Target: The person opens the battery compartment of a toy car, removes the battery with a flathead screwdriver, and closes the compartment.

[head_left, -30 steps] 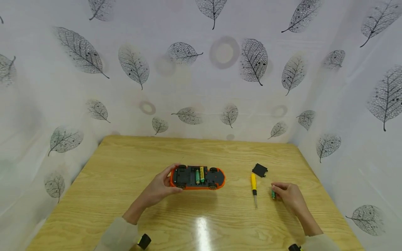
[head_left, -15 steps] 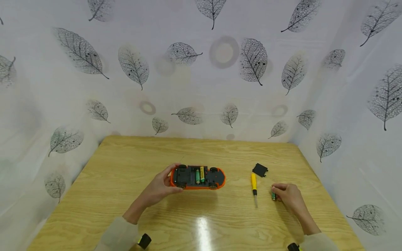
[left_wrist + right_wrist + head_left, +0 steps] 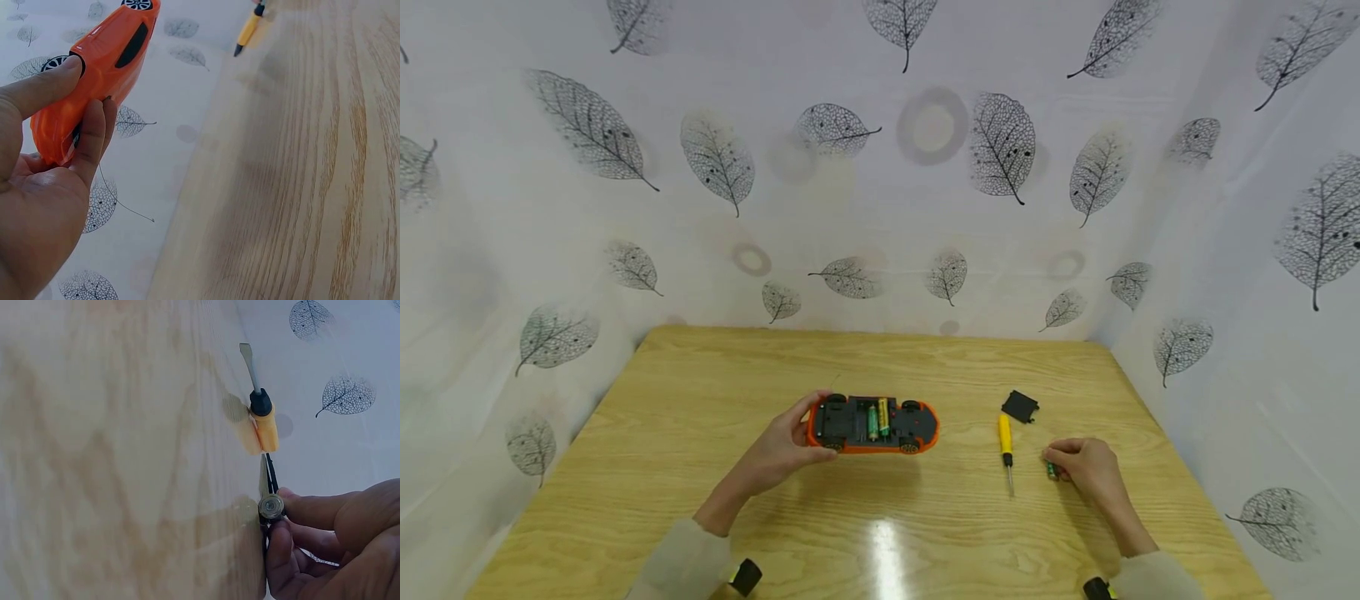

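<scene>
My left hand (image 3: 778,450) grips one end of an orange toy car (image 3: 917,425) above the table, with the car's black underside facing the head camera. Two batteries, a green one (image 3: 872,422) and a gold-and-green one (image 3: 883,417), lie in its uncovered battery compartment. The left wrist view shows the thumb by a wheel and fingers across the orange body (image 3: 115,53). Off to the right, my right hand (image 3: 1090,471) pinches another green battery (image 3: 1052,472) low at the tabletop. Its round metal end (image 3: 271,507) faces the right wrist camera.
A yellow-handled screwdriver (image 3: 1006,437) lies on the wooden table (image 3: 715,367) between the car and the right hand. Just beyond it is a black battery cover (image 3: 1021,407). Leaf-patterned cloth (image 3: 865,200) rises behind the table and at both sides.
My right fingers and the battery shift very slightly left, and less of the battery shows beneath the fingertips. The left hand holds the car in the same place.
</scene>
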Demonstrator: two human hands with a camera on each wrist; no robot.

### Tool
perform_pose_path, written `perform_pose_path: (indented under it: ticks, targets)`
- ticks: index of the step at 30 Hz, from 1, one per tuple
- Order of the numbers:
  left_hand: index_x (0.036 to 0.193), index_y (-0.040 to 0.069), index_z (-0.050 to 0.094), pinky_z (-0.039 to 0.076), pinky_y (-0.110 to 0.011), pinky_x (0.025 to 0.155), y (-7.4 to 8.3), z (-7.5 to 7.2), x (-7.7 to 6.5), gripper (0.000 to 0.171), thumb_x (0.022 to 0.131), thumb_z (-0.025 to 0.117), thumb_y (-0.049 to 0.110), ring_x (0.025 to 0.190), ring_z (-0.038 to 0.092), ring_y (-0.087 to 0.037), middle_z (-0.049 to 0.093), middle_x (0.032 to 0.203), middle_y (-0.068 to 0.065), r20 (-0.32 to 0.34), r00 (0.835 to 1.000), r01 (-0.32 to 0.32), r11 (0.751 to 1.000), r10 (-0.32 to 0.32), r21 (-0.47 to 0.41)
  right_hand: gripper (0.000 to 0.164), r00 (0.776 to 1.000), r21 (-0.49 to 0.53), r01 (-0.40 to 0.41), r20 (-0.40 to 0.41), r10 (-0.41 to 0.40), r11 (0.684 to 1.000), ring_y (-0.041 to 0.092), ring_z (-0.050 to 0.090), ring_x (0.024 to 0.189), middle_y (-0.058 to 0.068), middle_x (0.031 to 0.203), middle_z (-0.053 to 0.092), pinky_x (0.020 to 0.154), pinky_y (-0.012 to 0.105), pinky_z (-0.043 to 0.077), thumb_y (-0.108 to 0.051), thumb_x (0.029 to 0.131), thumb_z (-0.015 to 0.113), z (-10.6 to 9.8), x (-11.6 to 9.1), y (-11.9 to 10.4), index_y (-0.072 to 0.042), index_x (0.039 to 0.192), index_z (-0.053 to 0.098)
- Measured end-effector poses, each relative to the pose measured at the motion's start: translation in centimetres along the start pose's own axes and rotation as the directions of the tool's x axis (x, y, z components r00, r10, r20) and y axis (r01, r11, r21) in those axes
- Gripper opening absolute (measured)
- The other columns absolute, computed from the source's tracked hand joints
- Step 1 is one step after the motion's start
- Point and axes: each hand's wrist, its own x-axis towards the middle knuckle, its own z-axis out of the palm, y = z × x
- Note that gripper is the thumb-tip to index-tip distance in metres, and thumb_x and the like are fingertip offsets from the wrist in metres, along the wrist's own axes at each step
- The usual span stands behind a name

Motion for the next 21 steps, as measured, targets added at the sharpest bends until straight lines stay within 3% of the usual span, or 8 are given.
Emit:
perform_pose_path:
  ticks: [21]
  targets:
    - [0.160, -0.001, 0.024, 0.056, -0.034, 0.097, -0.23, -0.06, 0.06, 0.086, 0.091, 0.074, -0.008, 0.137, 0.047, -0.043, 0.025, 0.161, -0.030, 0.004, 1.000, -0.013, 1.000, 0.013, -0.006, 0.035, 1.000, -0.004, -0.023, 0.020, 0.023, 1.000, 0.016, 0.059, 0.067, 0.003, 0.075, 0.068, 0.057, 0.027, 0.049, -0.018, 0.099, 0.071, -0.18, -0.23, -0.68, 0.013, 0.115, 0.072]
